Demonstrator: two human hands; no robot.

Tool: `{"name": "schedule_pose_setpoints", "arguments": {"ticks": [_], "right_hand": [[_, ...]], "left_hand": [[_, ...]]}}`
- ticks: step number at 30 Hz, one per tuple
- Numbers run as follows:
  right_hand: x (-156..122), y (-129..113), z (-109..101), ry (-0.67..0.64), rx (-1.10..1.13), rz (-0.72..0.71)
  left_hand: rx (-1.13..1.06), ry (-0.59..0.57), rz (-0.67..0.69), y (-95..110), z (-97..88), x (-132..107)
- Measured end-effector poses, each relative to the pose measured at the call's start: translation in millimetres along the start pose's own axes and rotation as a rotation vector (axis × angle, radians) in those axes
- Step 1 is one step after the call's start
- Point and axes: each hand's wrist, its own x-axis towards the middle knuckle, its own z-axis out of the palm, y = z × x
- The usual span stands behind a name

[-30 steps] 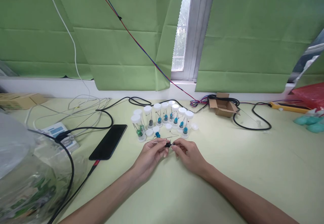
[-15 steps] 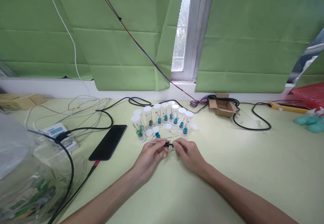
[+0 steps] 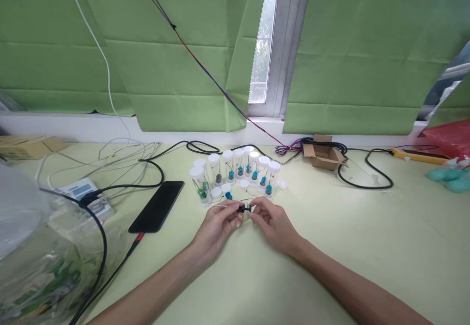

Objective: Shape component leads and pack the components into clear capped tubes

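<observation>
My left hand (image 3: pixel 222 222) pinches a small black part (image 3: pixel 241 209) between thumb and forefinger, with a thin pale wire sticking out to the left. At the part's right end, the thumb and forefinger of my right hand (image 3: pixel 273 223) curve round its narrow tip. Just beyond the hands lies a small blue piece (image 3: pixel 228 196) with thin wire. Behind it stand several clear vials (image 3: pixel 240 165) with white caps, each with a small blue, green or dark piece and bent wire inside. Loose white caps (image 3: pixel 216 194) lie in front of them.
To the left are a black phone (image 3: pixel 156 207) on a cable, a white power strip (image 3: pixel 86 197) and a clear plastic bag (image 3: pixel 33 256). An open cardboard box (image 3: pixel 323 157), black cable (image 3: pixel 367 187) and yellow tool (image 3: pixel 418 156) lie at the back right.
My right thumb and forefinger have spread a little, showing more of the black part's right end. The left hand is almost still.
</observation>
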Motion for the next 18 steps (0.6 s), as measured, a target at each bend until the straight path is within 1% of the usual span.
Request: {"name": "schedule_pose_setpoints", "arguments": {"ticks": [10,18], "right_hand": [[0.0,0.4,0.1,0.013,-0.043,0.003],[0.5,-0.6,-0.3,0.005,-0.056,0.035]], "left_hand": [[0.024,-0.012,-0.012,0.6,0.3,-0.1],[0.038,-0.026,-0.012,0.6,0.0,0.1]]}}
